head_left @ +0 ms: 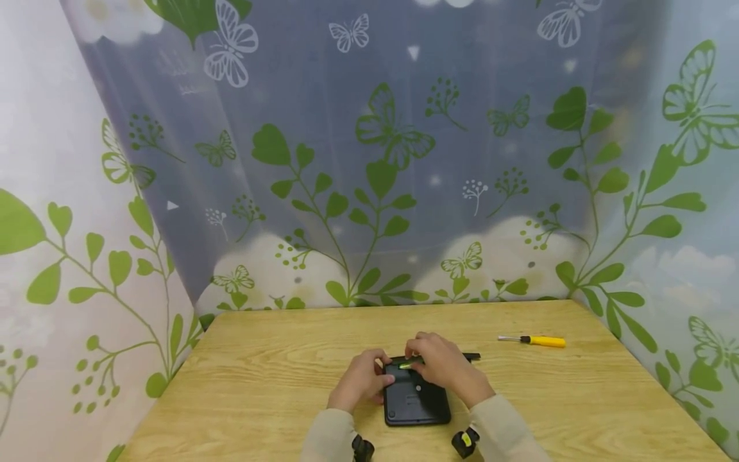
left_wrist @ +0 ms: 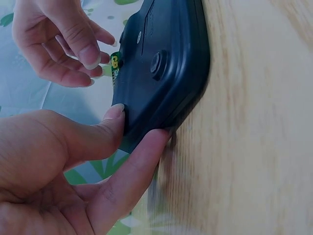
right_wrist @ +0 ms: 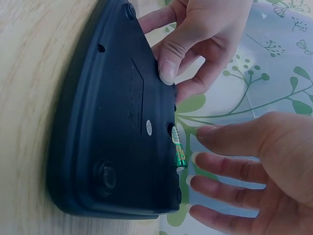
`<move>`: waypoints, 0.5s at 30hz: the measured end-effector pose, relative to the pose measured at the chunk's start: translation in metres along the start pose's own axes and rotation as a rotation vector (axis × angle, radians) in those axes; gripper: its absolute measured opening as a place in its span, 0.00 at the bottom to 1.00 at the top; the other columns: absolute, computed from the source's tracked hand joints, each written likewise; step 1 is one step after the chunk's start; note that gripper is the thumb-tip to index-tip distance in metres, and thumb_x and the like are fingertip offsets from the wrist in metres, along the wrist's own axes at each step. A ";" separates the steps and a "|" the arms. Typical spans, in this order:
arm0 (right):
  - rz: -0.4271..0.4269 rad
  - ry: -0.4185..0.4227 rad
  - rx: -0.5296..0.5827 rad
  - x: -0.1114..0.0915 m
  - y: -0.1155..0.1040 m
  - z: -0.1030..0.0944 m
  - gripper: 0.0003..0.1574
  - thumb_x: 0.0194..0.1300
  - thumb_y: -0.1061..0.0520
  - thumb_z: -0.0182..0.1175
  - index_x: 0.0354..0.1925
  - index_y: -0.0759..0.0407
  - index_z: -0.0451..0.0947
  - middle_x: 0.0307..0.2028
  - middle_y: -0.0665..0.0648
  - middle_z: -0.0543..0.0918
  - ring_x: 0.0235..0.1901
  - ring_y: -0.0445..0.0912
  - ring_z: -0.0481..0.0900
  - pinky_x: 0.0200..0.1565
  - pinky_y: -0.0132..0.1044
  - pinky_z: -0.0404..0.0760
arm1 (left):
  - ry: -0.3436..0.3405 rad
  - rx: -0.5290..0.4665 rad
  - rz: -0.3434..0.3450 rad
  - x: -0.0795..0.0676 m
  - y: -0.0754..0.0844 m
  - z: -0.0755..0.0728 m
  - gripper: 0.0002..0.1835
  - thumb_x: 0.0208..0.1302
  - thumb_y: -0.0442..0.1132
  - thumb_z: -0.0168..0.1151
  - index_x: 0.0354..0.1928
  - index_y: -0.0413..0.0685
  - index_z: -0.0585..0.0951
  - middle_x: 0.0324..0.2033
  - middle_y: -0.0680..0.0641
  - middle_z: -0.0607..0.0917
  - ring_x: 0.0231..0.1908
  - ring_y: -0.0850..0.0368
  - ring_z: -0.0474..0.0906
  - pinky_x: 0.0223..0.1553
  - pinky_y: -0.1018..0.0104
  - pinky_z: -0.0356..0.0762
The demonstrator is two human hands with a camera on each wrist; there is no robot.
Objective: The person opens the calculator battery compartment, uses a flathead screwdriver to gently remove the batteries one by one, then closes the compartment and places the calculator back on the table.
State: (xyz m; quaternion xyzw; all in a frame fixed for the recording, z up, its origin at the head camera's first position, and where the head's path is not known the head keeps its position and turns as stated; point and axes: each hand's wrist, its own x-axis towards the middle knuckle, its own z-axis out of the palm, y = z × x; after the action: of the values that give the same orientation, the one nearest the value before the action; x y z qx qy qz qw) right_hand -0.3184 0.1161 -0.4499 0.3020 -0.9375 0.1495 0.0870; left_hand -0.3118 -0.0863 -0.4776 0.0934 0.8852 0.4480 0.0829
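Note:
A flat black device (head_left: 417, 403), like a desk calculator, lies on the table with its underside up, showing rubber feet and a small round sticker. My left hand (head_left: 359, 382) grips its left far corner, thumb on the underside and a finger against the edge. A green battery (right_wrist: 179, 151) sticks partly out at the device's far end. Beside it is my right hand (head_left: 443, 364), thumb and fingers spread loosely; in the right wrist view a gap separates them from the battery. The battery's inner end is hidden.
A yellow-handled screwdriver (head_left: 545, 341) lies at the back right of the wooden table (head_left: 260, 385). Past the right hand a thin dark strip (head_left: 475, 356) shows; I cannot tell whether it belongs to the device. A patterned curtain (head_left: 323, 192) hangs behind the table.

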 end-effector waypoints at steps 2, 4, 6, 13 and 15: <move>0.000 -0.001 0.001 0.000 0.000 -0.001 0.08 0.63 0.61 0.73 0.40 0.54 0.84 0.38 0.53 0.83 0.39 0.50 0.83 0.35 0.43 0.85 | 0.003 -0.001 0.003 0.000 0.000 0.000 0.13 0.66 0.29 0.69 0.51 0.41 0.80 0.34 0.41 0.82 0.23 0.49 0.84 0.22 0.59 0.88; 0.003 -0.008 0.007 0.001 0.001 -0.001 0.07 0.63 0.61 0.73 0.39 0.54 0.84 0.38 0.53 0.83 0.39 0.49 0.83 0.35 0.43 0.86 | 0.006 0.000 0.006 0.000 0.000 0.000 0.13 0.66 0.29 0.69 0.51 0.41 0.80 0.33 0.41 0.83 0.23 0.50 0.84 0.21 0.59 0.88; 0.004 -0.018 0.022 0.001 0.001 -0.001 0.07 0.63 0.61 0.73 0.39 0.54 0.84 0.37 0.53 0.82 0.38 0.49 0.83 0.36 0.43 0.86 | 0.007 0.000 0.007 0.001 -0.001 0.000 0.13 0.66 0.29 0.69 0.51 0.41 0.80 0.33 0.41 0.83 0.23 0.50 0.84 0.21 0.60 0.87; -0.004 -0.045 0.055 0.002 0.003 -0.001 0.07 0.64 0.62 0.72 0.40 0.56 0.85 0.38 0.54 0.84 0.38 0.49 0.84 0.37 0.44 0.86 | -0.001 -0.002 0.007 0.000 0.000 -0.001 0.13 0.66 0.29 0.69 0.51 0.40 0.80 0.34 0.40 0.83 0.23 0.51 0.84 0.21 0.60 0.87; -0.007 -0.046 0.058 0.002 0.004 0.000 0.07 0.64 0.62 0.72 0.40 0.56 0.85 0.38 0.55 0.84 0.38 0.49 0.84 0.37 0.45 0.87 | 0.000 0.002 0.008 0.000 0.000 0.000 0.13 0.66 0.29 0.69 0.51 0.40 0.80 0.34 0.40 0.83 0.23 0.51 0.84 0.21 0.61 0.87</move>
State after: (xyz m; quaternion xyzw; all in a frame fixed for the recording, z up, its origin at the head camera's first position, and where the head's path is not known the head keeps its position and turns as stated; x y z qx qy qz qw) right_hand -0.3227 0.1180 -0.4504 0.3111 -0.9334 0.1694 0.0569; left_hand -0.3115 -0.0866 -0.4773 0.0969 0.8853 0.4476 0.0809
